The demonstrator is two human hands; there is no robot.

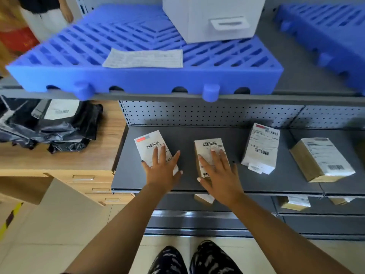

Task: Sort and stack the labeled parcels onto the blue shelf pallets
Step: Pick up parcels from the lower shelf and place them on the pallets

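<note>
On the grey middle shelf [187, 173] four labeled parcels lie in a row, and the person has a hand on each of the two leftmost. The left grip [162, 169] rests flat on the left parcel [150, 141], fingers straight and spread, covering its near half. The right grip [219, 175] lies the same way on the middle parcel [209, 144]. Neither is clenched and neither has closed round a box – both are released, palms down, thumbs lying at the near inner corners.

Each parcel sits directly under its own grip, barcode label up, with its long axis running away from the person. The left one is skewed so its far end leans left. The fingers lie along that axis, so my guess is that a lift needs the fingers to curl over the long sides first.

The blue pallet [138, 80] sits on the shelf above, up and beyond both grips, its front wall overhanging the shelf edge. A sheet of paper [144, 58] and a white box [213, 16] lie on it, with bare slats to the left – nearer the left grip. Two more parcels, a white parcel [260, 147] and a tan parcel [322, 159], wait well right of the right grip.
</note>
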